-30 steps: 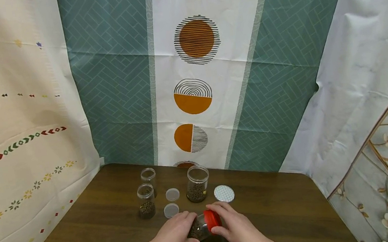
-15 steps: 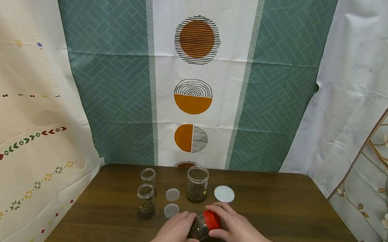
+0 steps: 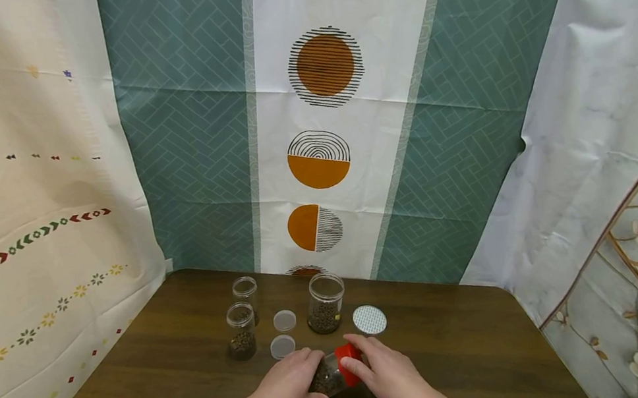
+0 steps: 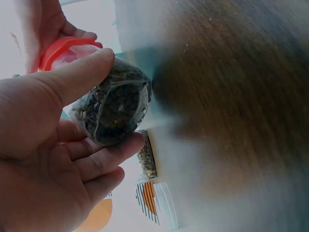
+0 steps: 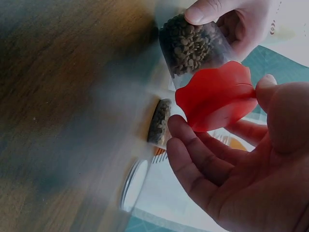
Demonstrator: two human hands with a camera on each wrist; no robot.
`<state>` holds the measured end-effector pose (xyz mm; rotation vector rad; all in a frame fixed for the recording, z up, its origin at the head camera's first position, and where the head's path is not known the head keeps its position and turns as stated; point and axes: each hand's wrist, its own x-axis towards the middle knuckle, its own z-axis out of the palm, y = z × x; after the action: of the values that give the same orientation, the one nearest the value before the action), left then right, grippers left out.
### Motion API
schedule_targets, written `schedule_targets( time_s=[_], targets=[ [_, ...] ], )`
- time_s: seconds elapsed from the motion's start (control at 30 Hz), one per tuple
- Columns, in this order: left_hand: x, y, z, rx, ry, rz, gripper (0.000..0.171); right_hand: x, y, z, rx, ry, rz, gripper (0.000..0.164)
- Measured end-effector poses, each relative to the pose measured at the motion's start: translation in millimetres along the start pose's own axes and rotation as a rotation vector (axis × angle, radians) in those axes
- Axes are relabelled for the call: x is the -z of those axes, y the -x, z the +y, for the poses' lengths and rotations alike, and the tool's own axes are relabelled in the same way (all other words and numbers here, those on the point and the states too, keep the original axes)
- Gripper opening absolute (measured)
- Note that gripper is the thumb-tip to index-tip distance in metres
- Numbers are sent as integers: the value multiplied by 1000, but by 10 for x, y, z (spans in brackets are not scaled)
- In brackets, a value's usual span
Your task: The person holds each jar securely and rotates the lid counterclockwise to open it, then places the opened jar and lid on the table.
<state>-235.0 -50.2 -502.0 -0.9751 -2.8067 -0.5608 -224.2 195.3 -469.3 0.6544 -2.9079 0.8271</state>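
Low in the middle of the head view, a clear jar [image 3: 326, 377] of small brown beans or pellets lies tilted between both hands, its red scalloped lid [image 3: 348, 363] pointing right. My left hand [image 3: 288, 383] grips the jar's body near the base, thumb on the near side and fingers around the far side. My right hand [image 3: 389, 371] pinches the lid's edge between thumb and fingers. In the right wrist view the red lid [image 5: 217, 96] sits on the jar's mouth, with the brown contents [image 5: 190, 48] resting in the lower part of the jar.
Beyond the hands stand a larger open jar [image 3: 325, 311] and two slimmer open jars [image 3: 242, 334], [image 3: 245, 289], with similar brown contents. Two small clear discs [image 3: 282, 346], [image 3: 285, 320] and a white patterned disc [image 3: 370, 319] lie on the wooden table [image 3: 469, 353]. Fabric hangs behind.
My right hand has turned around the lid: its thumb has moved up over the red rim and its fingers have shifted slightly right. The left hand keeps its grip on the jar.
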Motion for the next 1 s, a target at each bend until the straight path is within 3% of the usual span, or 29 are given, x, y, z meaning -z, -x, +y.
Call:
schedule_targets(
  time_s=[1.0],
  targets=[
    [-8,21,-8,-12,-5,34,62,-13,55,100,153,-24,-9,55]
  ],
)
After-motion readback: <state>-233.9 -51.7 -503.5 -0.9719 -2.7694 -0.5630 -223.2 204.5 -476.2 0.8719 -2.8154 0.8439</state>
